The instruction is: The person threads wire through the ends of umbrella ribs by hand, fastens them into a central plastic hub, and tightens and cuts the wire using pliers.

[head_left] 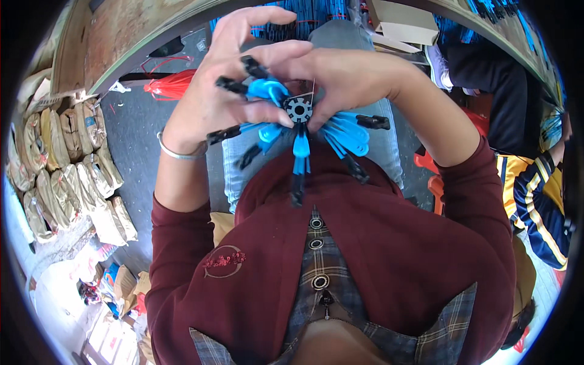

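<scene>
In front of my chest, both hands hold a small notched round hub, grey with a dark hole in its middle. Blue ribs with black end pieces fan out around it, like the frame of an umbrella. My left hand has its thumb pressed at the hub's left side, with the upper fingers raised and bent. From the right, my right hand closes on the hub, thumb along its edge. A thin wire shows beside the hub; where its ends go is hidden by the fingers.
Bundles of blue rods lie beyond my knees, below a wooden table edge. Wrapped bundles are stacked at left, near a red plastic bag. A cardboard box stands far right. Another person's striped sleeve is at right.
</scene>
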The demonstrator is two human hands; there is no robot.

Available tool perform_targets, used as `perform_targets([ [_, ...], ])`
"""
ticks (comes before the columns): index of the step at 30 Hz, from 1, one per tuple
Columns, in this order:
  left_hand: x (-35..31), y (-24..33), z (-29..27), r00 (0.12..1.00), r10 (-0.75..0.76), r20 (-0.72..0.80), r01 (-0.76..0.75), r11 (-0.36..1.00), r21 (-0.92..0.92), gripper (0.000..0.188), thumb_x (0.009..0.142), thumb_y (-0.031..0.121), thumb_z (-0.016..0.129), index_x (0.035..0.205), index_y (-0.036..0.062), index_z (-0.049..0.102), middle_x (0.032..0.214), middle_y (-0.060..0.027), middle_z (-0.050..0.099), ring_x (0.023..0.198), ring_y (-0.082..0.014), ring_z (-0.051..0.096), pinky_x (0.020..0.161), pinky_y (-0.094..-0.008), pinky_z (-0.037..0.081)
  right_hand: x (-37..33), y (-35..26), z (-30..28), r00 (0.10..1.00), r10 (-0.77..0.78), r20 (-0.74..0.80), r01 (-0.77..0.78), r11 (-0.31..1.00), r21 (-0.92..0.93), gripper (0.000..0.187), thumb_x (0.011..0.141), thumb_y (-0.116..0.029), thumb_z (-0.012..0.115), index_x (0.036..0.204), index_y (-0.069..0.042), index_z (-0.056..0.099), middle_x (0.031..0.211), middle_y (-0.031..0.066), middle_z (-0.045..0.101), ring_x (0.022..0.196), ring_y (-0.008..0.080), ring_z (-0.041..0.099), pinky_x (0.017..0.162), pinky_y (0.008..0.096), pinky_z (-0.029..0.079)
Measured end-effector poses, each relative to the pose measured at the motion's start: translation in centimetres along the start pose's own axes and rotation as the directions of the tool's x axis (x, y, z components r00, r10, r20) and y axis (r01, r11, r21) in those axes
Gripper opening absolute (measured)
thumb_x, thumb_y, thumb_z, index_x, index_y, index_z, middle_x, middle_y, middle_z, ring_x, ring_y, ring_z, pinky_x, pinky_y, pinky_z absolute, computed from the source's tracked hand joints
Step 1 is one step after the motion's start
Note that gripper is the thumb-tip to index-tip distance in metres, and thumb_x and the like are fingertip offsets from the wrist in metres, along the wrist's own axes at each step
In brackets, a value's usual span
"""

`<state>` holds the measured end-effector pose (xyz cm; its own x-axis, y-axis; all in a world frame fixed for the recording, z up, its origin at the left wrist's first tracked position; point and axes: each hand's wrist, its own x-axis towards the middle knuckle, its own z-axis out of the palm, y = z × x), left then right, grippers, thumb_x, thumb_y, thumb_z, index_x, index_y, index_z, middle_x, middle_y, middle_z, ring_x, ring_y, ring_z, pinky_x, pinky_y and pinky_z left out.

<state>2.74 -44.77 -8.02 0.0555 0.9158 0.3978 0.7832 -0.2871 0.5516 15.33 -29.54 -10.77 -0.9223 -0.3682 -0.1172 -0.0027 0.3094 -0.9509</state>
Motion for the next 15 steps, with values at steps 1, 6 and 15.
perform_targets([
  [1, 0.2, 0.3, -0.2, 0.998, 0.009, 0.062, -0.011, 1.000, 0.027, 0.054, 0.058, 0.027, 0.080, 0.104, 0.0040, 0.062, 0.118, -0.0145, 0.047, 0.097, -0.0234, 0.055, 0.079, -0.0301, 0.045, 0.0, -0.2, 0.2, 0.999, 0.030, 0.020, -0.028, 0.994, -0.101, 0.062, 0.050, -0.009, 0.083, 0.104, -0.003, 0.054, 0.093, 0.0040, 0.056, 0.086, 0.0131, 0.054, 0.073, 0.0284, 0.046],
  [6, -0.8, -0.2, 0.3, 0.997, 0.019, -0.078, -0.027, 0.993, -0.111, 0.062, 0.061, 0.023, 0.079, 0.113, 0.0005, 0.054, 0.109, -0.0121, 0.056, 0.092, -0.0215, 0.057, 0.080, -0.0282, 0.045, -0.8, 0.2, 1.1, 0.992, -0.018, -0.123, 0.016, 1.000, -0.020, 0.058, 0.055, -0.010, 0.080, 0.105, -0.003, 0.053, 0.095, 0.0046, 0.056, 0.090, 0.0160, 0.054, 0.081, 0.0315, 0.044],
  [15, -6.3, 3.7, 2.8, 0.620, -0.674, -0.400, 0.272, 0.664, -0.696, 0.041, 0.076, 0.015, 0.067, 0.111, -0.0010, 0.053, 0.104, -0.0092, 0.059, 0.087, -0.0163, 0.056, 0.077, -0.0283, 0.046, -1.3, 0.9, 2.9, 0.848, 0.098, -0.522, -0.010, 0.986, 0.169, 0.056, 0.058, -0.018, 0.080, 0.104, -0.003, 0.053, 0.087, 0.0052, 0.057, 0.083, 0.0155, 0.054, 0.076, 0.0297, 0.043],
])
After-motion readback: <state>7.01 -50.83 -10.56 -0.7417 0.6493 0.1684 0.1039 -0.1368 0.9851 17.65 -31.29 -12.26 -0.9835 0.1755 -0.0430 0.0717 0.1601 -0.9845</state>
